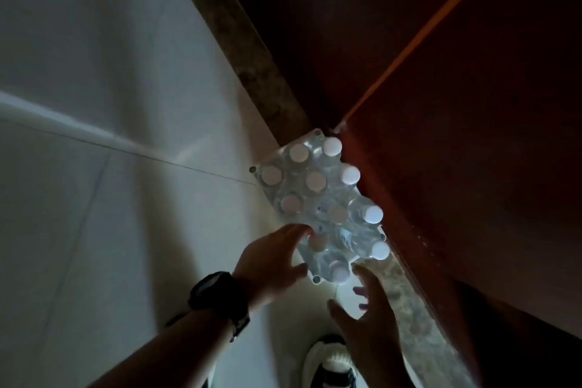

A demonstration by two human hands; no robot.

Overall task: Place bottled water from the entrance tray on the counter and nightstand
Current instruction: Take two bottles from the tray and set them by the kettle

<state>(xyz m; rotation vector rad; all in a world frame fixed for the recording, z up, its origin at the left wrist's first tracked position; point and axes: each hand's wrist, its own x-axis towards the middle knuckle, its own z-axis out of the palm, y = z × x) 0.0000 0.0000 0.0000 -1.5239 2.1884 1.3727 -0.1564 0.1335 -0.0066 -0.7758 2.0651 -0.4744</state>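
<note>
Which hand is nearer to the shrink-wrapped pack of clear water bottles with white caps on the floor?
Left. The left hand, with the black wristwatch, has its fingers on the near edge of the shrink-wrapped pack of clear water bottles. The right hand is open just short of it, not touching.

Floor: pale glossy tiles, thin grout lines crossing at about 9 o'clock of the water pack. Dim light, soft shadows. Stone-coloured strip runs from 12 o'clock down toward 5 o'clock along the dark red-brown wall. Pack of bottled water stands directly on the tiles, white caps up, tight against that strip. Shoe on tiles at 6 o'clock.
</note>
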